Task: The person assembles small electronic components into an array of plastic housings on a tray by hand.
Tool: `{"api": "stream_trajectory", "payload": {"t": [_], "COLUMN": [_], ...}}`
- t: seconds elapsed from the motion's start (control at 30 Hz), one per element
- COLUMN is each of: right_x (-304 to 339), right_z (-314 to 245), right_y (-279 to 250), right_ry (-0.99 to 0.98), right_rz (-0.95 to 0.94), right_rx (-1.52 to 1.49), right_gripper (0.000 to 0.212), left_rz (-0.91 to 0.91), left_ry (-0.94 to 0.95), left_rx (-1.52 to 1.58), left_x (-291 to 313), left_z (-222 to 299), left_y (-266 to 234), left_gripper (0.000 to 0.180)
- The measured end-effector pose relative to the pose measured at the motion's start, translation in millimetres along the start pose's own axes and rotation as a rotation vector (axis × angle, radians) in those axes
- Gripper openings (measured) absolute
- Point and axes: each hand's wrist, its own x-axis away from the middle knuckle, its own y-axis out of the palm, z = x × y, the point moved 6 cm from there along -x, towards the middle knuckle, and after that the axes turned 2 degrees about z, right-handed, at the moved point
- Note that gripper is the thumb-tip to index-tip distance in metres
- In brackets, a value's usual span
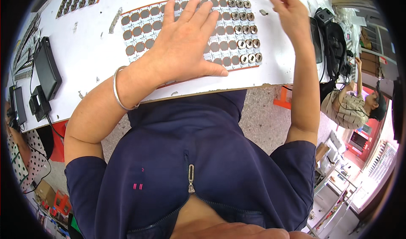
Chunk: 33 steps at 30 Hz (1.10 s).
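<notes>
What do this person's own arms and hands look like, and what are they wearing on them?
The left hand and right hand are gloveless. A thin silvery bangle circles the left wrist. The left sleeve and right sleeve are short and dark navy.

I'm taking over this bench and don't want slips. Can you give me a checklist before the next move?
1. Left hand flat on the panel: ok.
2. Panel lying on the table: ok.
3. Metal pieces on all visible dark discs: not ok, only the three rightmost columns have them.
4. Table beside the panel free of loose bits: not ok, a small piece lies to its right.
5. Right hand empty: cannot tell, it is curled.
</notes>
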Motion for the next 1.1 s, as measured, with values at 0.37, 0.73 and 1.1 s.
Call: {"api": "stream_trajectory", "payload": {"t": [0.37, 0.73, 1.1], "right_x": [118.4, 122.1, 136.9], "right_z": [-77.1, -92.9, -87.9], "right_y": [20.0, 20.8, 22.0], "right_ry": [0.282, 0.043, -0.053], "right_rz": [-0.488, -0.265, -0.075], "right_rx": [-0.401, -0.225, -0.117], "right_gripper": [0.009, 0.008, 0.012], "left_rz": [0.016, -0.023, -0.015], "left_ry": [0.084, 0.078, 0.067], "left_rx": [-0.098, -0.023, -0.055], "left_x": [-3.5, -0.6, 0.1], "left_z": [3.3, 1.3, 1.0], "left_y": [-7.5, -2.3, 0.8], "left_gripper": [0.099, 0.107, 0.108]}}
